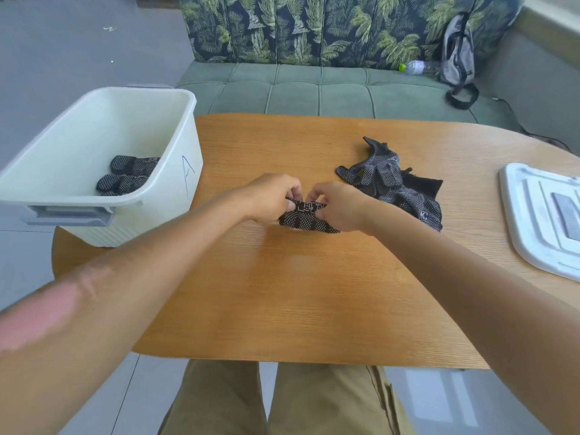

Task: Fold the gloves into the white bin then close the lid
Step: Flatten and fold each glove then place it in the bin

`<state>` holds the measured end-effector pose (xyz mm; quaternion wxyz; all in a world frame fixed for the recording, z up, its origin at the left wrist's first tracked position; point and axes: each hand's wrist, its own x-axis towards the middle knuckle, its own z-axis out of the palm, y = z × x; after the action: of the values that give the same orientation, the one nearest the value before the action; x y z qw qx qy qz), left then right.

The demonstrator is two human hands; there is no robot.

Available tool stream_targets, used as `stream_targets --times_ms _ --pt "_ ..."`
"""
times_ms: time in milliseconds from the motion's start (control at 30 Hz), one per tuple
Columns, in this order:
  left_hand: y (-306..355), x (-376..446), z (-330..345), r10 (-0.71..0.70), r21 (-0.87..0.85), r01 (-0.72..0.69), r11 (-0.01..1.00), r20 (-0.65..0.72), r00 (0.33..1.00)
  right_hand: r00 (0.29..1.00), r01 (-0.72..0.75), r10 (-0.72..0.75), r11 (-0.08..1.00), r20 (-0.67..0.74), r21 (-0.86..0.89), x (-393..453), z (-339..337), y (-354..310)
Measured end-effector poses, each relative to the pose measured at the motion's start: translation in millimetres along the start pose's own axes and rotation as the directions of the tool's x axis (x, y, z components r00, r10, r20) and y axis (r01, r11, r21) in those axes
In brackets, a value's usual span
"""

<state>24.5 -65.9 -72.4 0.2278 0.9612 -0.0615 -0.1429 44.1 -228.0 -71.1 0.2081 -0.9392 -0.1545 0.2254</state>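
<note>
a black dotted glove is held at mid-table by both hands. the left hand is closed on the glove's left end, fingers curled and pinching its upper edge. the right hand is closed on the right end, fingers curled over the cuff band with white lettering. the glove is seen folded into a short flat bundle, its underside touching the wood. a loose pile of gloves is found just right of the right hand. the white bin is placed at the table's left edge, uncovered, with folded gloves inside on its floor. the lid is laid flat at the right edge, well apart from the bin.
</note>
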Motion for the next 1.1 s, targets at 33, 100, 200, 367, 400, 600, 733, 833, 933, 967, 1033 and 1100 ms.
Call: stream_targets --times_ms 33,100,200,367,400,600,733,833,933,967,1033,1100 --pt "-0.1 -4.8 -10.0 0.013 0.017 -0.013 1.0 -0.019 1.0 1.0 0.019 -0.019 1.0 -0.019 0.008 -3.3 -4.7 -7.4" --pt "-1.8 -15.9 -33.7 0.041 0.04 -0.039 0.998 -0.056 0.998 0.996 0.07 -0.069 0.997 -0.059 0.013 -9.0 -15.6 -25.3" --pt "-5.9 -36.0 -68.9 0.064 0.087 -0.055 0.995 -0.096 0.993 0.985 0.136 -0.134 0.991 -0.107 0.01 -13.9 -27.9 -56.7" --pt "-26.9 -72.5 -115.7 0.063 0.149 -0.039 0.988 -0.165 0.984 0.967 0.227 -0.224 0.974 -0.125 0.008 -15.1 -36.6 -112.3" --pt "-33.1 -79.4 -123.9 0.059 0.159 -0.03 0.987 -0.182 0.982 0.962 0.242 -0.24 0.97 -0.128 0.0 -14.4 -37.6 -122.5" --pt "-77.6 -116.4 -164.4 -0.003 0.169 0.048 0.985 -0.252 0.968 0.92 0.368 -0.365 0.93 -0.145 -0.003 0.1 -29.4 -186.6" --pt "-113.5 -132.6 -179.2 -0.052 0.107 0.083 0.991 -0.264 0.963 0.892 0.431 -0.437 0.9 -0.12 -0.068 13.3 -19.8 -224.5" --pt "-140.5 -137.5 -183.0 -0.08 0.043 0.095 0.995 -0.274 0.958 0.879 0.448 -0.467 0.878 -0.097 -0.165 24.7 -11.8 -245.6" --pt "-162.4 -134.5 -182.6 -0.11 0.02 0.12 0.993 -0.281 0.954 0.876 0.436 -0.472 0.863 -0.102 -0.256 38.3 -2.5 -261.6" --pt "-169.5 -132.0 -181.8 -0.12 0.016 0.13 0.991 -0.277 0.953 0.879 0.427 -0.468 0.858 -0.094 -0.284 43.2 1.3 -266.1" --pt "-182.1 -126.5 -178.4 -0.135 0.03 0.148 0.989 -0.262 0.955 0.882 0.419 -0.468 0.836 -0.061 -0.354 53.0 9.7 -272.8" --pt "-194.2 -120.2 -173.9 -0.149 0.05 0.166 0.985 -0.24 0.959 0.88 0.419 -0.474 0.796 -0.02 -0.436 65.0 18.8 -278.3"
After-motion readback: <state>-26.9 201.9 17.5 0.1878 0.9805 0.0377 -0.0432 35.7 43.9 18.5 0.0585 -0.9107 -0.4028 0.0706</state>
